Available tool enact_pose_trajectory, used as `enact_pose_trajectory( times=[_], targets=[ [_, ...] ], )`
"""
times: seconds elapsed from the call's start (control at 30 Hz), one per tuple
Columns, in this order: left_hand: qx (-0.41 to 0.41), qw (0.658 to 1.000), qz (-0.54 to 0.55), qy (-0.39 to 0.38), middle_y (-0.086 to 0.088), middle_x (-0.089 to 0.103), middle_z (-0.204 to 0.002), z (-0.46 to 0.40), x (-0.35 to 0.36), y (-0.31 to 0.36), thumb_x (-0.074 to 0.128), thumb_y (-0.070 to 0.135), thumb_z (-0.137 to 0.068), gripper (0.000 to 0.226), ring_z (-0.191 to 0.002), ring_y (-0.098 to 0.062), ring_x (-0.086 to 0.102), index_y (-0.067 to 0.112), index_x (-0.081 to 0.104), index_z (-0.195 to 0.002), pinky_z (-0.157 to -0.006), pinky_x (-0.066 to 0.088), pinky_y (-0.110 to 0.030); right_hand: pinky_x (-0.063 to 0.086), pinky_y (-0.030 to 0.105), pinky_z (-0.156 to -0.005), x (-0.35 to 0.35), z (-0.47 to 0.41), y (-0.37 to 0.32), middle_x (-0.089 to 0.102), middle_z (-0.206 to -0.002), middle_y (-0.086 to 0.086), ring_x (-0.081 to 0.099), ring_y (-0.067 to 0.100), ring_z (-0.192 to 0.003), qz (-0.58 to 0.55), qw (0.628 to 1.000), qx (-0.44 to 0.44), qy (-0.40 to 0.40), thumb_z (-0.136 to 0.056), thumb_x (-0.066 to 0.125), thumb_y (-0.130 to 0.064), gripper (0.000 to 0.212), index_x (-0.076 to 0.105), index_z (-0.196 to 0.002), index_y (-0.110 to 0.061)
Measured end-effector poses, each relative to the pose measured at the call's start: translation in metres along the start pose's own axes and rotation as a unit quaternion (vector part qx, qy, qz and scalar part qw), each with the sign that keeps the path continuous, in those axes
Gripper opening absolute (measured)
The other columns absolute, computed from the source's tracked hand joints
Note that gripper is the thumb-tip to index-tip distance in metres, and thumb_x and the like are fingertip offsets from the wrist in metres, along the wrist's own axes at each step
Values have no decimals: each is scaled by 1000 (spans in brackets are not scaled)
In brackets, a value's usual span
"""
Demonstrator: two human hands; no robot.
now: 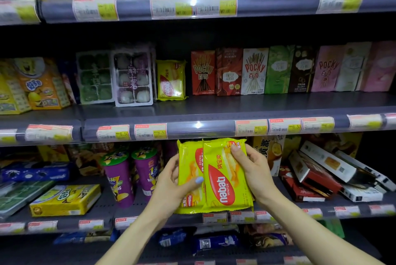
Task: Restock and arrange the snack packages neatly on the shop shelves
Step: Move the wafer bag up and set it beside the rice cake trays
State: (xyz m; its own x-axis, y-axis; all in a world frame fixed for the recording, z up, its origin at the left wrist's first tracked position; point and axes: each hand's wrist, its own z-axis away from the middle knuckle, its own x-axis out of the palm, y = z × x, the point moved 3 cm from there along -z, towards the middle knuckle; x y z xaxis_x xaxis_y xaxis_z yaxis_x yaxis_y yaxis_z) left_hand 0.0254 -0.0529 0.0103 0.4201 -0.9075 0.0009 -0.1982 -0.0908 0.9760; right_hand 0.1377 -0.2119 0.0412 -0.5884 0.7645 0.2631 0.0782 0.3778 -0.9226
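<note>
Right now my left hand (171,181) and right hand (255,170) each pinch a yellow wafer pack: the rear pack (189,170) in my left, the front pack (225,179) overlapping it in my right, held before the lower shelf edge (150,220). They look light, crinkly and slippery, with brittle wafers inside, so gripping the edges seems safest. One matching pack (170,80) stands on the middle shelf (214,106); whatever sits behind it is hidden.
</note>
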Motion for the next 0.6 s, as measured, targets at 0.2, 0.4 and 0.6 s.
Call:
enact_pose_trajectory(
  times=[0.2,0.4,0.6],
  targets=[
    [39,998,46,-19,-4,70,-115,9,-3,38,90,53,-44,98,-106,-23,67,20,50,-126,-82,58,-37,57,27,-62,24,8,-25,73,-83,12,70,20,-72,-24,999,-31,6,-88,56,-25,28,64,-98,0],
    [85,994,62,-27,-7,71,-113,-1,-7,85,91,52,-39,100,-101,-23,70,16,52,-124,-73,58,-30,57,30,-65,49,-4,-56,73,-87,15,70,21,-76,-17,997,-70,4,-88,58,-31,34,65,-97,0],
    [116,993,30,-20,-3,72,-112,-32,-22,133,88,46,-51,81,-100,-19,70,21,56,-121,-73,58,-29,58,35,-74,74,-46,-94,74,-93,9,71,22,-83,26,995,-98,-18,-92,55,-37,28,67,-100,-13]
  ],
)
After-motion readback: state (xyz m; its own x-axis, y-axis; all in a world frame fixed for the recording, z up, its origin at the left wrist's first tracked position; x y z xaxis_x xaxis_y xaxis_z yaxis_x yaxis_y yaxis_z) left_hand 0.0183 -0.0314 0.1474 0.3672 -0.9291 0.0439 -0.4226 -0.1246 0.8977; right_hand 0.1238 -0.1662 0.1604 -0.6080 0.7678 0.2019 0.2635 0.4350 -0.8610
